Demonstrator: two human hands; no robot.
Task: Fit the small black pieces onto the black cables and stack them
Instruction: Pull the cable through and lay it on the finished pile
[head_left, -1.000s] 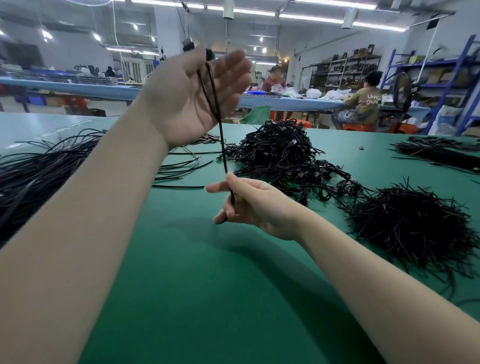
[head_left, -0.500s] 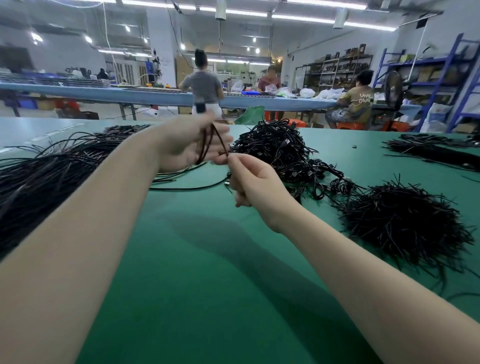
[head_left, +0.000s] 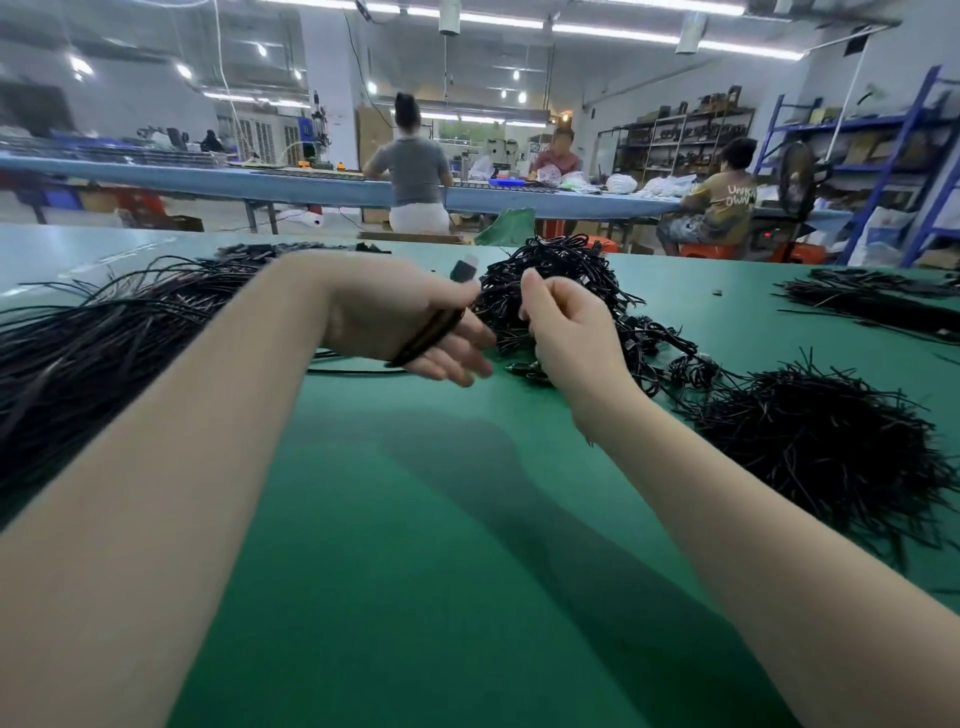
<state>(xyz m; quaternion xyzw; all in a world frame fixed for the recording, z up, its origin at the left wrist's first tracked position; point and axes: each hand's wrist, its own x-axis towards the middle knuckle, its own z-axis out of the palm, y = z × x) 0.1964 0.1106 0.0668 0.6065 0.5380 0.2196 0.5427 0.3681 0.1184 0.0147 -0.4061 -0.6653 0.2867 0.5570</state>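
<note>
1. A person is working at a green bench (head_left: 415, 519), seen from a head camera, with both bare forearms reaching forward.
2. The left hand (head_left: 400, 322) is holding a folded black cable (head_left: 426, 335) across its palm; the fingers are lying fairly straight toward 3 o'clock, and the cable's plug (head_left: 462, 270) is sticking up past the thumb toward 12 o'clock. The thumb appears to be pinning the cable, though blur is hiding the exact contact.
3. The right hand (head_left: 566, 332) is hovering just beside the left, at 3 o'clock from it, with fingers curled inward. Whether it is pinching a small black piece cannot be told.
4. A heap of finished cables (head_left: 561, 291) is lying at 12 o'clock behind the hands.
5. A spiky pile of small black pieces (head_left: 821, 447) is sitting at 3 o'clock, and loose straight cables (head_left: 104, 332) are fanning out at 9 o'clock.
6. Judging by its look, the cable is handling as light, limp and springy, likely unfolding if released; gripping near the stiff plug end is probably giving the most control.
7. The pieces look thin, light and easy to drop, so a fingertip pinch near one end seems wise.
</note>
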